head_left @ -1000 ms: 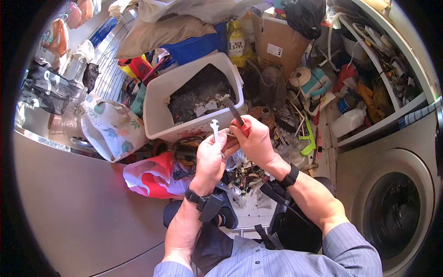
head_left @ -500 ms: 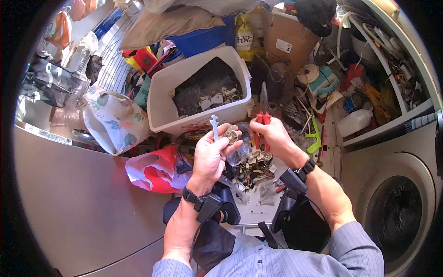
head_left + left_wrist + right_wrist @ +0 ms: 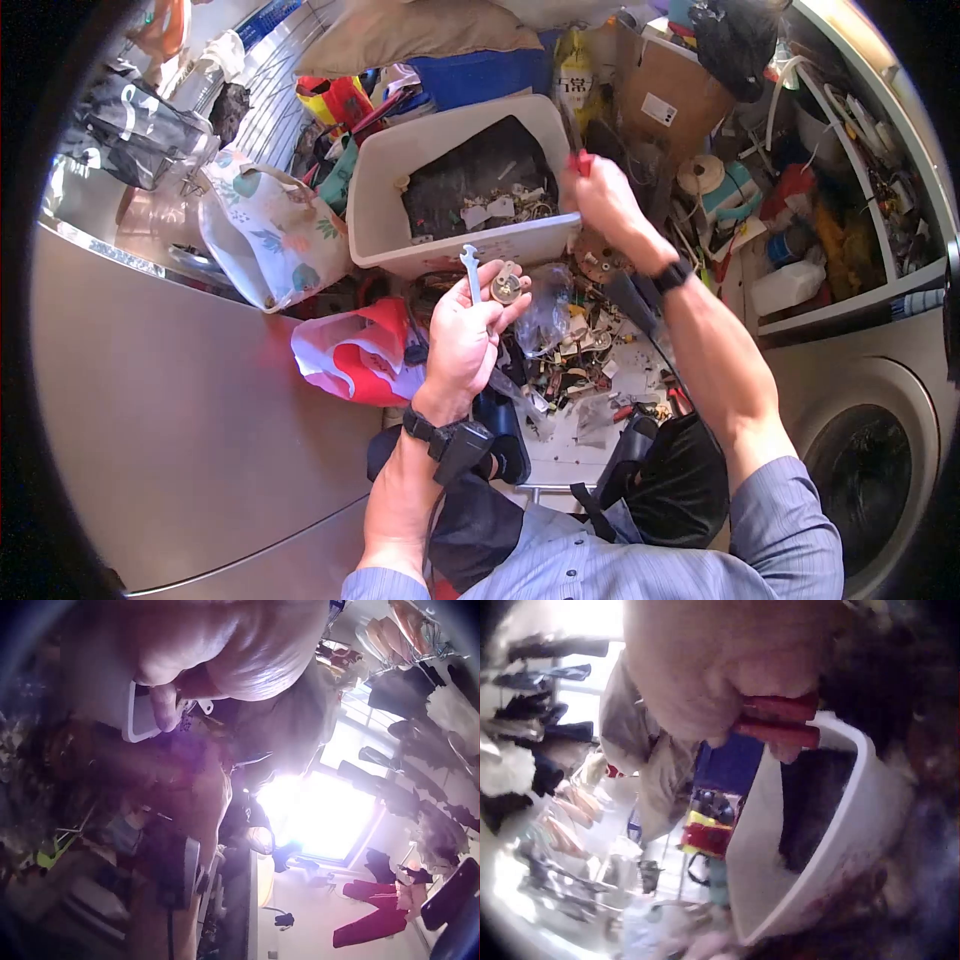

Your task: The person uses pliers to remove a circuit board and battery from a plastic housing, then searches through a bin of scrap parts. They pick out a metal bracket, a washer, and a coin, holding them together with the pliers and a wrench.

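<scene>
My left hand (image 3: 460, 350) holds a small silver open-end wrench (image 3: 471, 272) upright by the thumb. The same hand's fingertips pinch a round, brass-coloured metal part (image 3: 506, 289) with a flat tab. My right hand (image 3: 615, 208) is raised by the right corner of a white plastic bin (image 3: 375, 228). It grips red-handled pliers (image 3: 780, 733), whose two handles show close together in the right wrist view. The tool's nose is blurred in the head view. Dark sheeting (image 3: 470, 170) and scraps lie inside the bin.
Small scrap parts (image 3: 575, 360) litter the floor between my feet. A red and white bag (image 3: 355, 360) and a floral bag (image 3: 265, 225) stand left. Behind are a blue box (image 3: 480, 78) and a cardboard box (image 3: 670, 85). A washing machine (image 3: 870, 440) stands right.
My right hand has moved away from the left, up and forward to the bin's corner, with the pliers. The left hand keeps the wrench and has turned the round part into view.
</scene>
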Motion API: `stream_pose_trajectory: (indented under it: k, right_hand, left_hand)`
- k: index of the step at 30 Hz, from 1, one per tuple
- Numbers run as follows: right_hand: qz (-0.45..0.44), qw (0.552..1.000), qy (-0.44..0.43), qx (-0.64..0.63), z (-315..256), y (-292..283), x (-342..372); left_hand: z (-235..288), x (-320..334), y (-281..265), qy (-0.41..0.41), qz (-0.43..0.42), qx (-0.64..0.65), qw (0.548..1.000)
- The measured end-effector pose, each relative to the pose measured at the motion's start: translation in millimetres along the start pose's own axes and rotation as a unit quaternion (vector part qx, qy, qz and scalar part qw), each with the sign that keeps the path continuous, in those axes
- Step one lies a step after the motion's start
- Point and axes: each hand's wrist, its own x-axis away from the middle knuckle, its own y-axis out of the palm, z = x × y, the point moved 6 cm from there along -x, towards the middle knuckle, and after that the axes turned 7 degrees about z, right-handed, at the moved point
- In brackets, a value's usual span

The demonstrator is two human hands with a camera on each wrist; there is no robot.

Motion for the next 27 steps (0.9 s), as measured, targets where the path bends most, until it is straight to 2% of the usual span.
stream_pose_trajectory:
  k: [1,2,3,4,6,8,9,12,14,16,20,22,23,24,26,27]
  right_hand:
    - [-0.059,0.997,0.015,-0.051,-6.1,0.4,18.2]
    - [-0.125,0.978,0.033,-0.163,-12.6,6.6,47.0]
    - [-0.137,0.975,0.059,-0.165,-19.4,5.4,74.3]
    - [-0.16,0.971,0.034,-0.173,-15.9,9.5,92.3]
    - [-0.102,0.979,0.025,-0.176,-10.4,16.4,119.9]
    - [-0.053,0.99,-0.101,-0.08,-32.8,6.4,130.8]
    - [-0.079,0.992,-0.041,-0.093,-30.4,7.4,132.6]
    - [-0.073,0.986,-0.012,-0.149,-22.9,1.5,137.8]
    - [-0.049,0.979,-0.031,-0.196,-13.3,-2.4,132.8]
    - [-0.131,0.935,0.137,-0.299,0.9,-4.5,130.7]
    - [-0.25,0.95,0.144,-0.12,22.8,-0.6,116.7]
    - [-0.222,0.949,0.109,-0.194,25.3,13.1,79.0]
    - [-0.172,0.952,0.075,-0.243,6.0,5.8,57.5]
    - [-0.077,0.973,0.099,-0.195,-8.9,-8.4,46.7]
    - [-0.064,0.981,0.045,-0.18,-3.5,-5.0,42.2]
    - [-0.107,0.974,0.063,-0.189,-8.9,-2.3,58.8]
  left_hand:
    - [-0.5,-0.1,-2.9,-0.004,0.01,-0.005,1.0]
    - [-4.3,-0.2,-5.7,-0.011,0.02,-0.01,1.0]
    - [-7.5,-1.3,-6.6,-0.006,0.006,-0.022,1.0]
    - [-12.2,-1.9,-5.7,-0.011,0.003,-0.022,1.0]
    - [-23.3,1.1,-0.2,-0.022,-0.014,-0.036,0.999]
    - [-30.7,8.7,10.8,-0.014,-0.026,-0.053,0.998]
    - [-34.0,9.1,13.2,-0.003,-0.026,-0.076,0.997]
    - [-37.9,3.7,7.5,0.011,0.005,-0.107,0.994]
    - [-36.4,-0.5,-0.1,0.007,0.008,-0.09,0.996]
    - [-25.1,1.2,7.2,0.01,0.022,-0.061,0.998]
    - [-19.7,-4.6,-1.2,-0.003,0.042,-0.035,0.999]
    - [-24.5,-6.2,-4.2,-0.007,0.046,-0.038,0.998]
    - [-27.6,-7.8,-5.2,-0.003,0.045,-0.04,0.998]
    - [-31.1,-5.1,-5.4,-0.007,0.047,-0.041,0.998]
    - [-27.9,-8.2,-2.1,0.01,0.059,-0.053,0.997]
    - [-28.0,-7.1,-0.9,0.014,0.057,-0.057,0.997]
